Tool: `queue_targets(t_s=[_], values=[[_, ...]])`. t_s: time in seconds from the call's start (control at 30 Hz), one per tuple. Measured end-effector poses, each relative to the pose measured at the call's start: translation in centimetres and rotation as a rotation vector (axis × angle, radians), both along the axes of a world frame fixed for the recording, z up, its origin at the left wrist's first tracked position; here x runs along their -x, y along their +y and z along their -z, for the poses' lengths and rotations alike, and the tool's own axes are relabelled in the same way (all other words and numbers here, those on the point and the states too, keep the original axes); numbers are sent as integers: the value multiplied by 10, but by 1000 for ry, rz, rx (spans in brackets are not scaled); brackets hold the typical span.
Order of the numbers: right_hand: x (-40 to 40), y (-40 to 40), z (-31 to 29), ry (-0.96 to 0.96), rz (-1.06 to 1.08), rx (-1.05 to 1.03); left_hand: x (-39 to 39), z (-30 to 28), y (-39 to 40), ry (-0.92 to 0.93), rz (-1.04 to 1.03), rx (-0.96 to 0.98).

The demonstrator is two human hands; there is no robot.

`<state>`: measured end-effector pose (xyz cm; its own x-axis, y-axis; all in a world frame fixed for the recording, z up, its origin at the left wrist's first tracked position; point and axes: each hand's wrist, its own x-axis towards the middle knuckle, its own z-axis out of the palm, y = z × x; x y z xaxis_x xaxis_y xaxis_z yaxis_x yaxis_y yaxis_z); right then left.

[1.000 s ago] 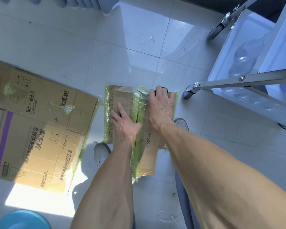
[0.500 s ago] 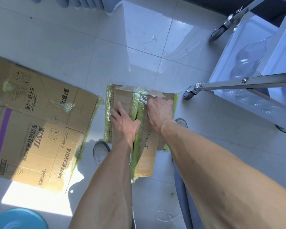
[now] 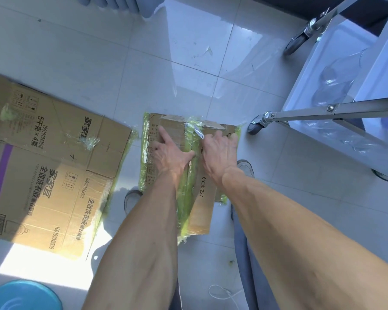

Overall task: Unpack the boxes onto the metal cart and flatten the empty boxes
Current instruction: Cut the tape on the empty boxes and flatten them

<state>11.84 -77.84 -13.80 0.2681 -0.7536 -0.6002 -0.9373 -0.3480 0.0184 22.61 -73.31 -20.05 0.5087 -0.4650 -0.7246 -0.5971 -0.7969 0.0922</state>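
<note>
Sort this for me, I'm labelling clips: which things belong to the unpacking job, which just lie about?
Job: taped box, blade in right hand, left hand pressing the box, flattened boxes, metal cart.
Lying about: blue lid, white cord.

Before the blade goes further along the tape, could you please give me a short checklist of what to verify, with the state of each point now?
1. Box held steady: ok, the left hand presses flat on its top.
2. Blade on the taped seam: ok, its metal tip lies on the green tape near the far edge.
3. Grip on the blade: ok, the right hand is curled round it.
4. Left fingers away from the blade: ok, they lie apart to the side of the seam.
5. How deep the blade sits: cannot tell.
6. Room on the metal cart: cannot tell, only part shows.
</note>
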Motion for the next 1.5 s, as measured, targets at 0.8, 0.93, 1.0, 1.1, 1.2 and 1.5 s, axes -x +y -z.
queue_targets(t_s=[0.8,0.93,1.0,1.1,1.2,1.5], values=[[-29,-5,-3,3,-93,36,-8,-25,24,111,-294,131],[-33,7,-2,-34,165,8,-20,-24,30,152,-407,225],[-32,14,1,-34,387,20,-26,-25,35,150,-382,229],[-26,27,5,0,471,11,-30,-24,34,150,-317,190],[-20,37,2,4,476,19,-25,-21,24,126,-337,146],[-7,89,-18,47,1035,-44,-5,-38,32,27,428,158]])
